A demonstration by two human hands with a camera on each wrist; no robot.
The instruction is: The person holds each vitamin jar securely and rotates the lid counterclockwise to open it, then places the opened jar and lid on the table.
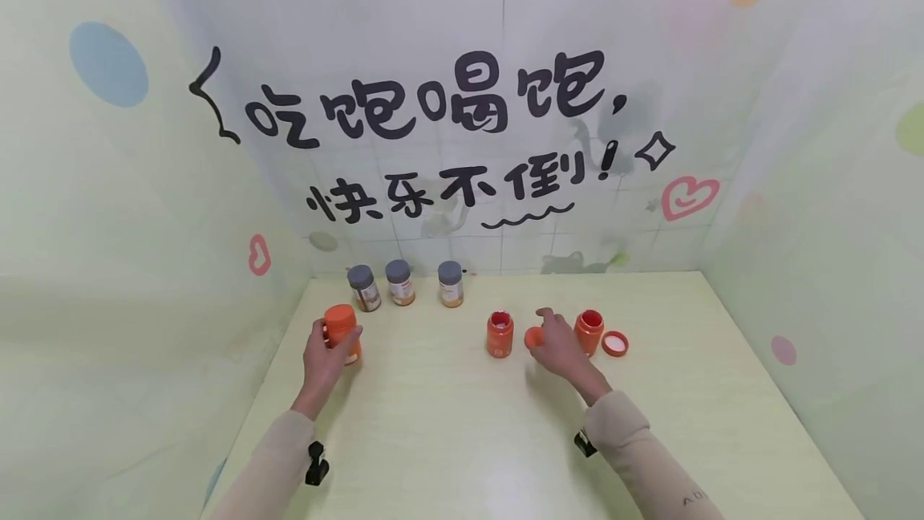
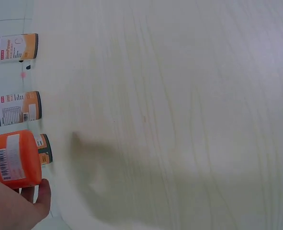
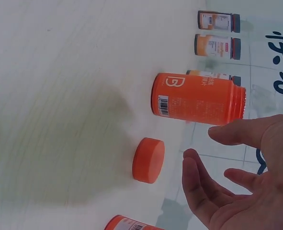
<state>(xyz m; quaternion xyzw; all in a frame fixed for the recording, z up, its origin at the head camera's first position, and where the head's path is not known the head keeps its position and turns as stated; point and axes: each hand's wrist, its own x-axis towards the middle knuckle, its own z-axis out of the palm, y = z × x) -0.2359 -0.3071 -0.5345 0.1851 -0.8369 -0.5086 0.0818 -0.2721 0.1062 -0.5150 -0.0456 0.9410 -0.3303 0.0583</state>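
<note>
My left hand (image 1: 322,361) grips an orange screw-top bottle (image 1: 342,322) with its cap on, at the table's left side. In the left wrist view that bottle's barcode label (image 2: 16,157) faces the camera. My right hand (image 1: 565,346) holds nothing; its thumb and fingers are apart and loosely bent in the right wrist view. Just beyond its fingertips, an orange cap (image 3: 148,160) lies on the table. An uncapped orange bottle (image 1: 500,337) stands left of this cap. Another uncapped orange bottle (image 1: 590,327), partly hidden by the right hand, stands to its right.
An upturned cap (image 1: 615,343) with a white inside lies beside the rightmost bottle. Along the back edge stand three grey-capped bottles, the left one (image 1: 365,292), the middle one (image 1: 400,286) and the right one (image 1: 451,287). Behind the pale table (image 1: 433,440) rises a printed wall sheet (image 1: 404,14).
</note>
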